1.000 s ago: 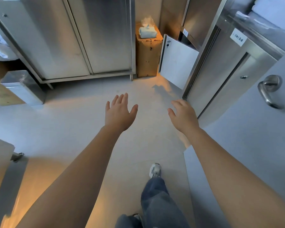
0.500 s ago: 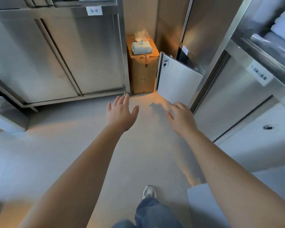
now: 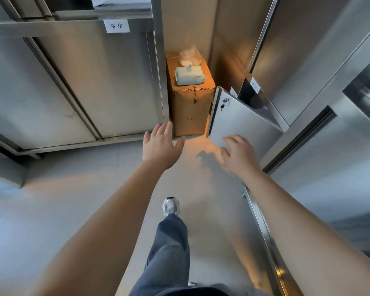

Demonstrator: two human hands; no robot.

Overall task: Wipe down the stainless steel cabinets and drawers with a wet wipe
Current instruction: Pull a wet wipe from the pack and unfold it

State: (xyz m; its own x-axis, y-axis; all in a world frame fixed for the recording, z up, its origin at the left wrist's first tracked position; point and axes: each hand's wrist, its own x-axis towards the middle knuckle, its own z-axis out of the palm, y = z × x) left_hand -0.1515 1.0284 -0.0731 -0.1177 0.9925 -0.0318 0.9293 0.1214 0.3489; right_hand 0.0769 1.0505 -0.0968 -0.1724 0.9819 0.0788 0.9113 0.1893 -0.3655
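Observation:
A pale blue wet wipe pack [image 3: 189, 75] lies on top of a cardboard box [image 3: 190, 107] in the far corner. A stainless steel cabinet [image 3: 98, 82] with sliding doors stands to its left, and more steel cabinets [image 3: 320, 129] line the right side. My left hand [image 3: 161, 146] reaches forward with fingers spread, holding nothing, well short of the pack. My right hand [image 3: 239, 154] is also extended, fingers relaxed and empty, in front of an open small steel door [image 3: 239, 120].
The small door has keys hanging in its lock [image 3: 224, 103] and swings out over the floor. A crumpled clear bag [image 3: 189, 55] sits behind the pack. A steel bin [image 3: 4, 174] stands at the left. A steel edge [image 3: 263, 231] runs along the lower right. My foot [image 3: 170, 207] steps forward.
I have walked closer to the corner; the box, wipe pack and open door appear larger and nearer. Both hands stay extended and empty.

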